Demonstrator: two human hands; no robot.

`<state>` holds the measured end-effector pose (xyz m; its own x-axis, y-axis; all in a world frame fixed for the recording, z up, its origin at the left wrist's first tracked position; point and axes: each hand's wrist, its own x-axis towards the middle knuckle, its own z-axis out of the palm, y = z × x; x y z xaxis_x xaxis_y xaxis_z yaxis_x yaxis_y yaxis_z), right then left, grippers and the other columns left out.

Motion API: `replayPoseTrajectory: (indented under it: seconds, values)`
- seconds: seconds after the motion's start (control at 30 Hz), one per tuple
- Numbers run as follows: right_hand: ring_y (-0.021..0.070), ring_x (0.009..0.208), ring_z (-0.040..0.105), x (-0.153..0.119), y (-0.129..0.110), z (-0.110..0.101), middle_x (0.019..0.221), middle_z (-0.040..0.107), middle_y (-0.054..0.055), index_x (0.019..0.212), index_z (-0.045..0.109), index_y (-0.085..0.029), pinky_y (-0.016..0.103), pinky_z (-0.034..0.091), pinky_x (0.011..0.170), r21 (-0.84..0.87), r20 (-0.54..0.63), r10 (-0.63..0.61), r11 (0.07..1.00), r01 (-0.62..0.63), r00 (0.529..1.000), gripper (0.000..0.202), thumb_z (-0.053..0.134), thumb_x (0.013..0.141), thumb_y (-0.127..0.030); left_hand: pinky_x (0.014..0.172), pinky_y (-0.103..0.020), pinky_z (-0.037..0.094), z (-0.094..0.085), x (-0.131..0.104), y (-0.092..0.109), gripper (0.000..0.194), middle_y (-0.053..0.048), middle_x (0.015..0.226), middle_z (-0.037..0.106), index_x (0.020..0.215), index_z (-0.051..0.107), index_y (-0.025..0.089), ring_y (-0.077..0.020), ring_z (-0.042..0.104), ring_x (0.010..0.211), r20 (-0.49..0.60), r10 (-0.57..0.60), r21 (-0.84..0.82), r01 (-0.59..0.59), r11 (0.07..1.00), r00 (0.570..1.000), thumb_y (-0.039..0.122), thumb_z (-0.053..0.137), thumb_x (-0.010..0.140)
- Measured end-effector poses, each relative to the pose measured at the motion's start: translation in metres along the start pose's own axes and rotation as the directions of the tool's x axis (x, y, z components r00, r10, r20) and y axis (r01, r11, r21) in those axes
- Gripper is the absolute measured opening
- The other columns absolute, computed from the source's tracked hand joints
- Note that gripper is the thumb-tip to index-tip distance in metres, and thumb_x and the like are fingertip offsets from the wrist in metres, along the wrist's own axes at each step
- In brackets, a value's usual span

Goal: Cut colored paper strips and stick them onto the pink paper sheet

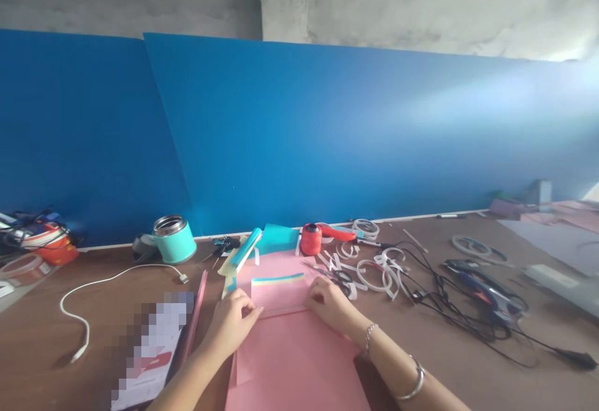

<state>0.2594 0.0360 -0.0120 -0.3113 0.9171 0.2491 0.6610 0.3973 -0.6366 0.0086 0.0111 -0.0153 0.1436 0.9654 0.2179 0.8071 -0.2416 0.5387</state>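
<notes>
We see both hands resting on a pink paper sheet [294,355] that lies flat on the brown tabletop [468,361], near its front edge and in the middle of the view. The left hand [231,323] presses on the left side of a smaller folded pink piece [281,295], with the fingers bent and their tips touching its edge. The right hand [330,304] presses on the right side of the same piece, fingers also curled down on the paper. The two hands are apart, one on each side of the fold, and neither is closed around anything; they only push flat on the paper. The right wrist carries two bracelets [414,386].

The folded piece has a thin blue and yellow strip [278,278] along its upper edge. Just behind it lie a teal paper piece [281,238] and a red thread spool [311,239]. To the right of the spool there are white curled paper strips [374,270], and scissors [334,272] lie near the right hand. Further right is a tangle of black cables [468,302].

On the left side stand a teal metal cup [174,238] and a white charging cable [93,299] that curves over the tabletop. A pink stick [194,317] lies beside the left hand. A blue board [327,136] leans behind everything.
</notes>
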Motion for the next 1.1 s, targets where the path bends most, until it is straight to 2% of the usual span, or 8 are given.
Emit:
replayPoseTrajectory:
  seconds: [0.2, 0.33, 0.57, 0.9, 1.03, 1.1]
  values:
    - [0.0140, 0.068, 0.053, 0.003, 0.004, 0.004, 0.069, 0.058, 0.001, 0.053, 0.052, -0.016, 0.025, 0.042, 0.066, -0.026, -0.055, 0.050, 0.998, -0.052, 0.997, 0.015, 0.058, 0.065, -0.009, 0.069, -0.029, 0.041, 0.001, 0.000, 0.003, 0.020, -0.001, 0.076, 0.060, 0.061, 0.057, 0.019, -0.0178, 0.059, 0.076, -0.001, -0.063, 0.084, 0.062, 0.995, 0.998, 0.029, 0.054, 0.078]
    - [0.0133, 0.066, 0.052, 0.005, 0.004, 0.005, 0.066, 0.056, 0.000, 0.051, 0.049, -0.017, 0.024, 0.041, 0.064, -0.053, -0.077, 0.047, 0.997, -0.051, 0.996, 0.017, 0.056, 0.065, -0.009, 0.070, -0.030, 0.041, 0.001, 0.001, 0.003, 0.015, 0.000, 0.077, 0.061, 0.063, 0.057, 0.020, -0.0178, 0.059, 0.077, -0.006, -0.063, 0.099, 0.063, 0.993, 0.998, 0.025, 0.054, 0.077]
    - [0.0143, 0.067, 0.053, 0.007, 0.002, 0.003, 0.066, 0.057, 0.000, 0.050, 0.049, -0.017, 0.024, 0.041, 0.064, -0.039, -0.051, 0.107, 0.993, -0.109, 0.993, 0.018, 0.059, 0.063, -0.012, 0.069, -0.029, 0.041, 0.002, 0.002, 0.002, 0.015, -0.001, 0.077, 0.061, 0.063, 0.058, 0.020, -0.0180, 0.059, 0.078, -0.009, -0.078, 0.124, 0.079, 0.989, 0.997, 0.025, 0.055, 0.077]
    - [0.0148, 0.069, 0.053, 0.006, 0.003, 0.005, 0.069, 0.058, 0.001, 0.052, 0.053, -0.016, 0.025, 0.041, 0.065, -0.043, -0.044, 0.112, 0.993, -0.114, 0.993, 0.015, 0.059, 0.064, -0.011, 0.071, -0.030, 0.042, -0.003, 0.002, 0.009, 0.016, -0.001, 0.080, 0.062, 0.063, 0.058, 0.020, -0.0192, 0.060, 0.083, 0.036, -0.096, 0.162, 0.089, 0.983, 0.995, 0.024, 0.053, 0.078]
    - [0.0147, 0.070, 0.052, 0.005, 0.004, 0.007, 0.068, 0.057, 0.001, 0.052, 0.052, -0.016, 0.024, 0.041, 0.066, -0.035, -0.058, 0.099, 0.994, -0.102, 0.993, 0.015, 0.058, 0.063, -0.007, 0.072, -0.031, 0.042, -0.003, 0.002, 0.009, 0.015, -0.001, 0.080, 0.061, 0.064, 0.058, 0.020, -0.0205, 0.059, 0.084, 0.034, -0.061, 0.215, 0.052, 0.975, 0.998, 0.024, 0.053, 0.078]
    - [0.0145, 0.070, 0.052, 0.006, 0.005, 0.008, 0.069, 0.057, 0.001, 0.053, 0.052, -0.016, 0.024, 0.040, 0.066, -0.036, -0.062, 0.092, 0.995, -0.094, 0.994, 0.015, 0.059, 0.063, -0.007, 0.073, -0.033, 0.043, -0.004, 0.001, 0.010, 0.009, -0.002, 0.083, 0.061, 0.071, 0.061, 0.021, -0.0224, 0.058, 0.088, -0.001, 0.003, 0.255, -0.003, 0.967, 1.000, 0.021, 0.054, 0.077]
